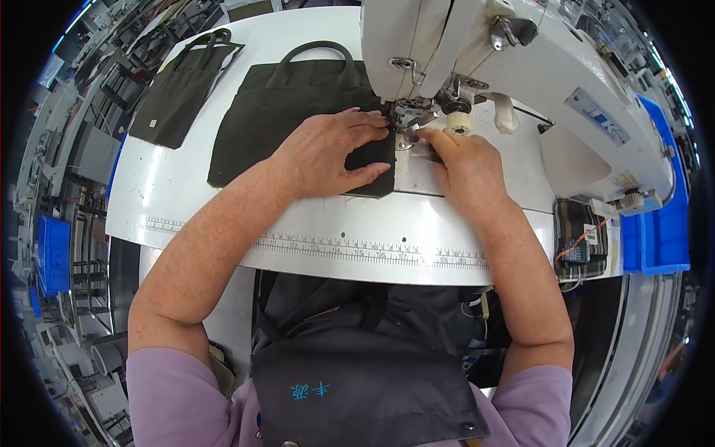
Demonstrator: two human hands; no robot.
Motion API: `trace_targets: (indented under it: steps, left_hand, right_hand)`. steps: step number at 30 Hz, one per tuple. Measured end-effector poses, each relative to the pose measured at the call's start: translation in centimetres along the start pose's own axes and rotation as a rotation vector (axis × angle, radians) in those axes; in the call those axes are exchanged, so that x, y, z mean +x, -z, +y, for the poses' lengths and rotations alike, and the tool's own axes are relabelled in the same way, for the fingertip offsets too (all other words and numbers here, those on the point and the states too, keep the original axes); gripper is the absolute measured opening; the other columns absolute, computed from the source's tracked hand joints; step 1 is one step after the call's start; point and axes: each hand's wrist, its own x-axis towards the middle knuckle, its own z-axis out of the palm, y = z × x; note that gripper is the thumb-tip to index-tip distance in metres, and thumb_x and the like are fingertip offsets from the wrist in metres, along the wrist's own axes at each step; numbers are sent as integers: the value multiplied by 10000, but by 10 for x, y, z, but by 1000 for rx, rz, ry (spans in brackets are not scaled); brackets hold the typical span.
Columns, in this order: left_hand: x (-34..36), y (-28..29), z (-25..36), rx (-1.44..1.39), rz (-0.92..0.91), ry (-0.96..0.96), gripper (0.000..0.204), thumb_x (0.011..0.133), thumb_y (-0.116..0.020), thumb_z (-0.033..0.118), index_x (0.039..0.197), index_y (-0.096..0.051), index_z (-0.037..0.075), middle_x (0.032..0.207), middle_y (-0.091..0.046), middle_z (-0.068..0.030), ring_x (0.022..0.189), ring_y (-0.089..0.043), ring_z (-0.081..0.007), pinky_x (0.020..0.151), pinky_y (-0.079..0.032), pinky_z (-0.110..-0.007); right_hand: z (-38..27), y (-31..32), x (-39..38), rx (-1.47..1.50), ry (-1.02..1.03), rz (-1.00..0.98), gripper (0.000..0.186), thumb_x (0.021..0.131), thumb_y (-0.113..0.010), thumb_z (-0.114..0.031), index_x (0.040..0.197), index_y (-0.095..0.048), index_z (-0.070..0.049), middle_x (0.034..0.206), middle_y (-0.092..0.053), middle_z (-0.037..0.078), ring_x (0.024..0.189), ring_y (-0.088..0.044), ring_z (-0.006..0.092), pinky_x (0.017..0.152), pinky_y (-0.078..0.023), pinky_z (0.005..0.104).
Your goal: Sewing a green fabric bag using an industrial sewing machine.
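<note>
A dark olive fabric tote bag (257, 123) with a loop handle lies flat on the white sewing table. Its right edge reaches the presser foot (404, 119) of a white industrial sewing machine (491, 67). My left hand (331, 153) rests on the bag with fingers stretched and thumb apart, fingertips close to the foot. Just right of the foot, my right hand (471, 164) is curled, its index fingertip by the metal plate. What its fingers pinch, if anything, is hidden beneath them.
A second dark bag (182, 97) lies at the table's far left. A printed ruler strip (357, 249) runs along the front edge. On the right are a plaid cloth item (577, 227) and a blue bin (659, 231). Another blue bin (53, 253) is at far left.
</note>
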Motion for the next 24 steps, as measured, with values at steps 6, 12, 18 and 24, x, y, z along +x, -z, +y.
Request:
trace_targets:
  steps: [6, 12, 18, 24]
  left_hand:
    - [1, 7, 7, -48, 1, 64, 507, 840, -799, 379, 1181, -714, 13, 1316, -680, -127, 1237, -637, -311, 1135, -473, -436]
    - [-16, 18, 20, -67, 48, -86, 471, 760, -866, 298, 1149, -738, 66, 1295, -695, -87, 1196, -660, -277, 1103, -498, -473]
    - [-21, 12, 33, -64, 67, -101, 203, 778, -810, 101, 977, -785, 68, 1087, -763, -55, 969, -735, -239, 978, -579, -399]
    - [-15, 12, 31, -152, 140, -23, 93, 824, -760, 99, 899, -794, 56, 989, -779, -70, 865, -745, -234, 770, -596, -340]
  right_hand:
    - [3, 0, -1, 154, 9, 20, 336, 767, -715, -57, 1096, -723, -123, 919, -662, 53, 783, -693, 281, 683, -561, 418]
    - [-3, 4, -1, 354, 161, -27, 277, 712, -749, -70, 983, -751, -123, 888, -663, 53, 777, -688, 287, 665, -552, 422]
    - [3, 6, 0, 423, 135, -17, 292, 710, -790, -45, 994, -748, -102, 852, -662, 49, 719, -675, 274, 623, -541, 377]
    - [-1, 5, 1, 476, 191, -15, 255, 695, -814, -42, 935, -738, -90, 837, -659, 45, 709, -673, 265, 610, -537, 368]
